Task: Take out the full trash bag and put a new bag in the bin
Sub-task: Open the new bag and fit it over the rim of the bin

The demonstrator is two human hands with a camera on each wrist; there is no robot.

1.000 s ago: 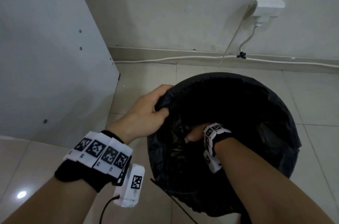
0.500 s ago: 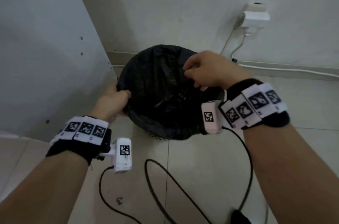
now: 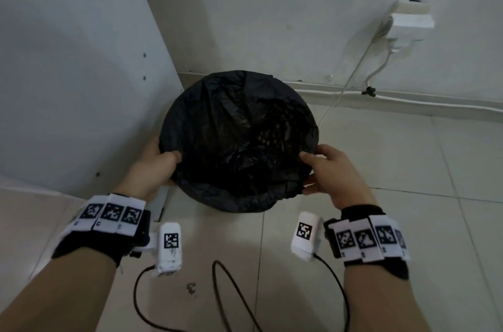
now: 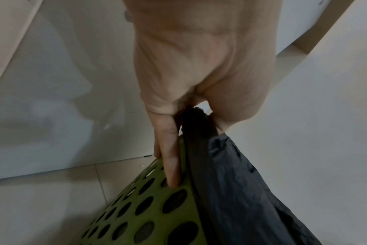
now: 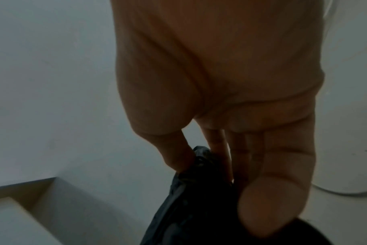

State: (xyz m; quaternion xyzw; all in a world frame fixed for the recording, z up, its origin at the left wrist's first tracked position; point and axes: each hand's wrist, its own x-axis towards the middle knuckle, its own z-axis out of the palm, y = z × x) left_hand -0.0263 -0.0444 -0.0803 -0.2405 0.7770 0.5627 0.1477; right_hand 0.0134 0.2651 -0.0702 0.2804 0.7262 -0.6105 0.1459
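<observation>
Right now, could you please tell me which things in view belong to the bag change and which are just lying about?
Part of the job:
black trash bag, lining the bin
green perforated bin
left hand and right hand, each gripping the rim

Just lying about:
white wall plug
white cable along the skirting
white cabinet panel
</observation>
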